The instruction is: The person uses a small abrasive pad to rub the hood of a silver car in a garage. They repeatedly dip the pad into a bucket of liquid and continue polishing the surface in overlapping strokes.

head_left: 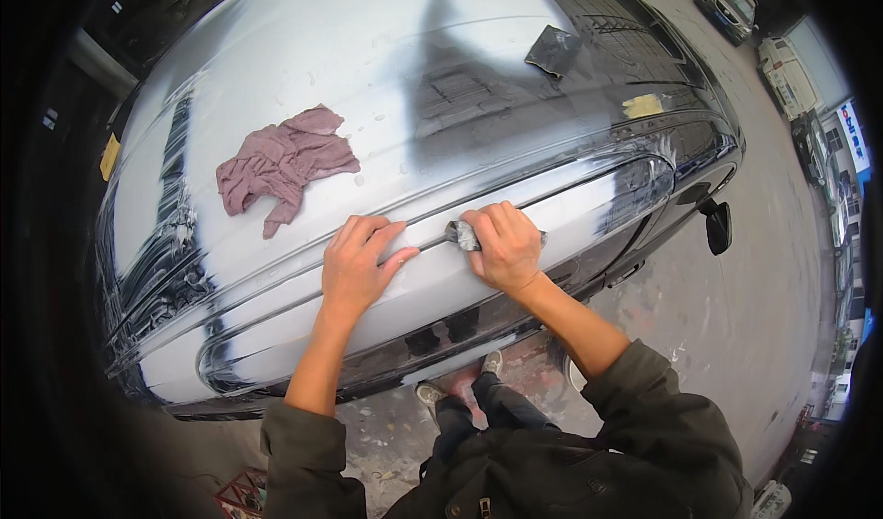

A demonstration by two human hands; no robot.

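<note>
In front of me is the roof of a black car (317,64), much of it covered in pale grey, with streaky white residue around the edges. My right hand (506,248) is closed around a small piece of sandpaper (464,236), grey and wet-looking, and presses it on the roof's near side rail. Most of that piece is hidden under the fingers. To its left, my left hand (357,263) rests on the same rail with thumb and fingers apart, holding nothing. A crumpled mauve cloth (287,162) lies on the roof beyond my left hand.
A black square sheet (554,52) and a yellowish pad (642,106) lie on the roof farther right. Another yellow piece (109,157) is at the far left edge. The side mirror (718,228) juts out at right. A bucket (572,372) stands on the floor; parked cars (728,9) line the right.
</note>
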